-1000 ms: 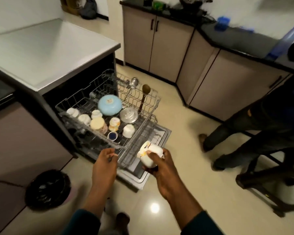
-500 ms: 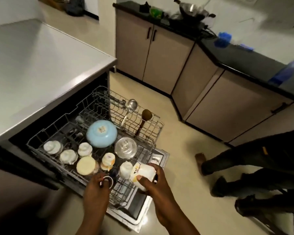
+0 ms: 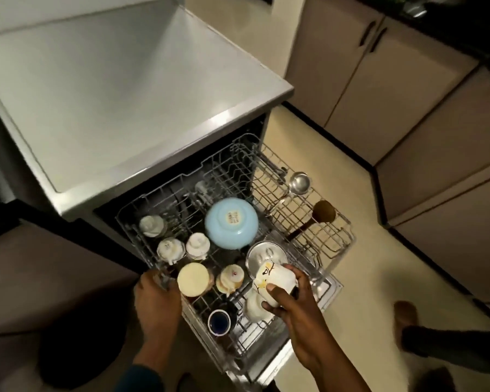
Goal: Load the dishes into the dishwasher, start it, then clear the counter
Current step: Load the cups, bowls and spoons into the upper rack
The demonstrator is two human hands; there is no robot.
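Right hand (image 3: pixel 292 309): fingers and thumb curled round a white mug (image 3: pixel 272 281), held over the upper rack (image 3: pixel 238 154) at about 5 o'clock from the blue bowl (image 3: pixel 231 223). The mug lies tilted, long axis running roughly 10 to 4 o'clock, base toward the steel bowl (image 3: pixel 262 251), mouth toward the palm; its handle cannot be made out.

Left hand (image 3: pixel 156 301): fingers curled on the rack's near rim at 7 o'clock, apparently steadying it.

Rack contents: inverted cups, a cream-based cup (image 3: pixel 192 278) and a blue-lined cup (image 3: pixel 219 322) mouth up. A ladle (image 3: pixel 299 183) and wooden spoon (image 3: pixel 323 212) lie on the right-hand shelf at 2 o'clock.

Risks, judged: the free slot is narrow, so the mug may knock the white cup (image 3: pixel 255 306) directly beneath, or the steel bowl. Set down tilted, it could pool water or topple off the tines. The extended rack may roll if the left hand loosens.
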